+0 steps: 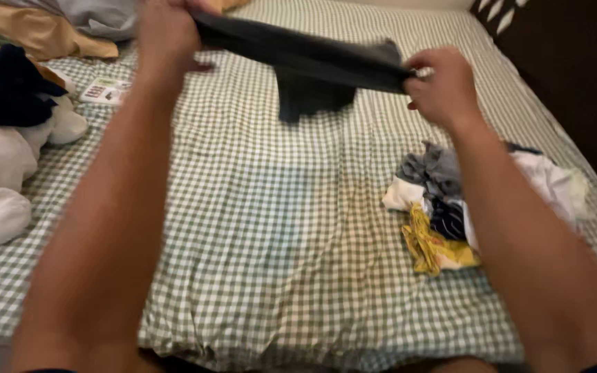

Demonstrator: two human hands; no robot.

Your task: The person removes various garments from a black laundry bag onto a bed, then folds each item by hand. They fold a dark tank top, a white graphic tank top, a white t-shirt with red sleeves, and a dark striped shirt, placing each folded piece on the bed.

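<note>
Both forearms are stretching out over the green-checked bedsheet point(264, 228), the left hand point(166, 38) and right hand point(443, 86) each pinching an end of a soft dark grey garment point(305, 62), fingers closed tight on the fabric. It is hanging stretched above the bed, one flap drooping in the middle. Crumpled clothes point(450, 207) are lying under the right arm, and a small flat white card with coloured patches point(105, 90) is sitting near the left hand.
</note>
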